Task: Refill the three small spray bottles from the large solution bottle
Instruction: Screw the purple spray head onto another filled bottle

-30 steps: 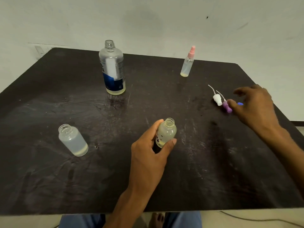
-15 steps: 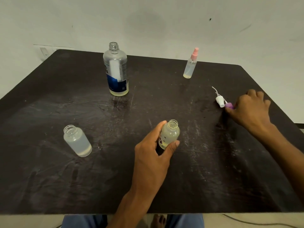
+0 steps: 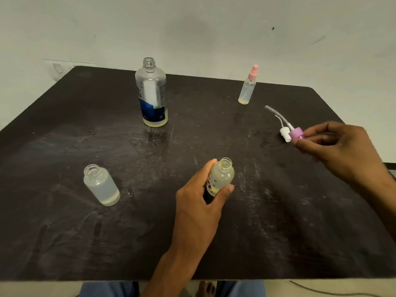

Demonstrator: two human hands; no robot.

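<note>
**Near the front edge: capping time for the middle bottle**

Near the front edge of the table (image 3: 64,243), a bit right of centre, you've got your left hand (image 3: 199,202) wrapped round the printed spray bottle (image 3: 221,175), thumb on one side and fingers on the other. It's standing on the surface, neck open, with pale liquid in it. Looks to me like the pour for this one is done and you're on the recapping step.

Over toward the right edge your right hand (image 3: 338,146) is pinching the purple sprayer cap (image 3: 296,133) between thumb and fingertips, lifted just off the table, dip tube pointing away toward the back. The white sprayer cap (image 3: 285,133) lies on the surface just beside it, tube also trailing back.

Next move, I'd say: bring the purple cap across, feed the tube down the open neck first, then seat it and twist while the left hand keeps the bottle from turning. The tube is bendy, so line it up before pushing down.

Further out, the frosted bottle (image 3: 101,186) sits uncapped toward the front-left, low on liquid as far as I can tell, so it probably wants the white cap later. The large solution bottle (image 3: 151,93) stands open toward the back edge, nearly drained. The pink-topped spray bottle (image 3: 248,85) is at the back right, already capped.
</note>
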